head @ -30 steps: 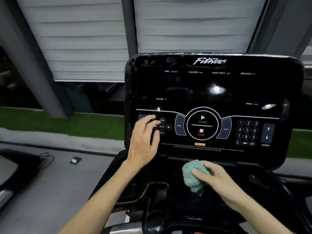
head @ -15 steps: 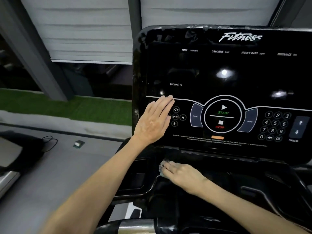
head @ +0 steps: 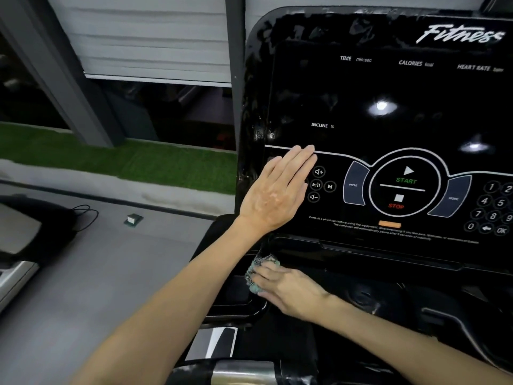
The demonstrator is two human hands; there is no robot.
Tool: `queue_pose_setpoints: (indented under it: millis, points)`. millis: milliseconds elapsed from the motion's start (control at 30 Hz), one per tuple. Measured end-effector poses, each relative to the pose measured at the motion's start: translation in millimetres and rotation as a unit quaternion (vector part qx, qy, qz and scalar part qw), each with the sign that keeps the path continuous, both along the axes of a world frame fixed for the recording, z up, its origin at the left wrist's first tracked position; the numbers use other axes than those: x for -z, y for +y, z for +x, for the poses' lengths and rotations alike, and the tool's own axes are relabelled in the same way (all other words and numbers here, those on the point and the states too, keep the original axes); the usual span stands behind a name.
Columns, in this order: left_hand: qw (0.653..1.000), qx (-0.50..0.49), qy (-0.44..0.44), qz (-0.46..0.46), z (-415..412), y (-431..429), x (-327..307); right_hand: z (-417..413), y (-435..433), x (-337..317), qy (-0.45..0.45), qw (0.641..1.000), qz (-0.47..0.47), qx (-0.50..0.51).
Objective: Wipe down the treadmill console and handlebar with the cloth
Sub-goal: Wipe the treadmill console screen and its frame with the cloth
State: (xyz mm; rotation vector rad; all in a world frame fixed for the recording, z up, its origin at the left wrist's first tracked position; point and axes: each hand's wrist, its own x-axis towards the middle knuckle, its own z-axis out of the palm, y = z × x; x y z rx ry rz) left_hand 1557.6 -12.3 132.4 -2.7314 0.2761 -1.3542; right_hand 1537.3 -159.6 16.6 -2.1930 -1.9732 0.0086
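Observation:
The glossy black treadmill console (head: 388, 112) fills the right of the head view, with START and STOP buttons and a number pad. My left hand (head: 277, 190) lies flat on its lower left corner, fingers straight and together. Below the screen, my right hand (head: 288, 290) presses a pale green cloth (head: 256, 269) onto the left end of the black tray (head: 374, 273) under the console. The cloth is mostly hidden under my fingers. A silver section of handlebar (head: 241, 370) shows at the bottom edge.
A grey floor (head: 105, 273) spreads to the left, with a small box (head: 133, 219) and a black cable (head: 86, 218) lying on it. Another machine's edge (head: 16, 245) sits at far left. A green turf strip (head: 125, 159) and grey pillars run along the window behind.
My right hand slid the cloth from the middle of the tray to its left end. My left hand's fingers straightened and lie flat on the console. The view shifted left and closer.

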Motion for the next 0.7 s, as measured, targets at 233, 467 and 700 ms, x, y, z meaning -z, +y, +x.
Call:
queue_pose_setpoints:
  millis: [233,467,700]
  points:
    - [1.0,-0.007,-0.007,0.0,1,-1,1,39,-70,-27,0.025,1.0,0.011,-0.004]
    - [1.0,-0.013,-0.004,0.004,1,-1,1,23,-67,-21,-0.031,0.998,-0.008,0.049]
    - [1.0,-0.011,-0.003,0.001,0,-2,1,-1,-1,-6,-0.02,1.0,-0.013,0.01]
